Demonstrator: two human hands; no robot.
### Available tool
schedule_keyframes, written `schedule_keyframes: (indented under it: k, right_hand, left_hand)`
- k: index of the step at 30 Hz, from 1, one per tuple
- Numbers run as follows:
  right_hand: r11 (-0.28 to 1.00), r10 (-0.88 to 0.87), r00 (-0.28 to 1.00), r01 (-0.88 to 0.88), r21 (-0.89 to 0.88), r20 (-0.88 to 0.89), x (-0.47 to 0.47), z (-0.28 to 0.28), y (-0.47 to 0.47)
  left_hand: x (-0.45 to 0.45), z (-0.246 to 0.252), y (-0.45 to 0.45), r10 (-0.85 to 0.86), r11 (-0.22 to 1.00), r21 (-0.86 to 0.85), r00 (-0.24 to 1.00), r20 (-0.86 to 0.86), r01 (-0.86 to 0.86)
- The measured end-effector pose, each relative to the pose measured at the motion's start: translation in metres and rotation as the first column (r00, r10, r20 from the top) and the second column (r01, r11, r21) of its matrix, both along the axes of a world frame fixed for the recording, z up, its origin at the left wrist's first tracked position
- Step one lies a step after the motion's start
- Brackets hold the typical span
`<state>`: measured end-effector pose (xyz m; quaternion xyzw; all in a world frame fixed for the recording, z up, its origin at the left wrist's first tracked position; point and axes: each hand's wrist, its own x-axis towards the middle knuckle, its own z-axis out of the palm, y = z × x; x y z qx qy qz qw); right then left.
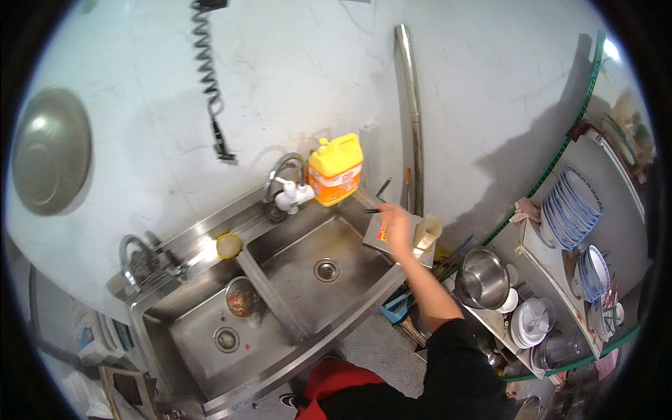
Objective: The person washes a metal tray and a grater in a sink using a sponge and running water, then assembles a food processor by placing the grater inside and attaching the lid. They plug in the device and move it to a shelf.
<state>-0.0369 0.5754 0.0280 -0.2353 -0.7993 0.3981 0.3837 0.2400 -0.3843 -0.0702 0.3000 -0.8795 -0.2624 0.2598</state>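
My right hand (pixel 396 228), slightly blurred, reaches over the right end of a double stainless steel sink (pixel 273 299). Its fingers are closed around a slim black handle (pixel 371 211), whose tip sticks out to the left; the rest is hidden by the hand. Below the hand lies a flat grey board or lid (pixel 375 233) with a red and yellow label. Just right of the hand stands a translucent plastic container (pixel 429 231). Another dark-handled tool (pixel 386 186) leans near the wall behind. My left hand is out of view.
A yellow detergent jug (pixel 336 176) stands behind the right basin, beside a white-fitted faucet (pixel 291 195). In the left basin rests a strainer or bowl with food scraps (pixel 240 299). Racks at right hold stacked bowls (pixel 569 210) and a steel pot (pixel 485 278).
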Motion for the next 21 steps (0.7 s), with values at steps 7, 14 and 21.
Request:
schedule_keyframes:
  k: [7, 14, 21]
  right_hand:
    - [0.935, -0.31, 0.878, 0.213, 0.283, 0.365, 0.081, -0.06, 0.232]
    - [0.71, -0.513, 0.844, 0.314, 0.63, 0.157, 0.095, -0.129, 0.249]
    - [0.986, -0.149, 0.523, 0.145, 0.085, 0.839, 0.086, -0.183, 0.304]
  left_hand:
    - [-0.061, 0.029, 0.074, 0.09, 0.98, 0.179, 0.996, 0.019, -0.092]
    - [-0.088, 0.038, 0.092, 0.121, 0.95, 0.289, 0.993, 0.01, -0.119]
    - [-0.055, 0.031, 0.051, 0.195, 0.875, 0.469, 0.974, -0.114, -0.12]
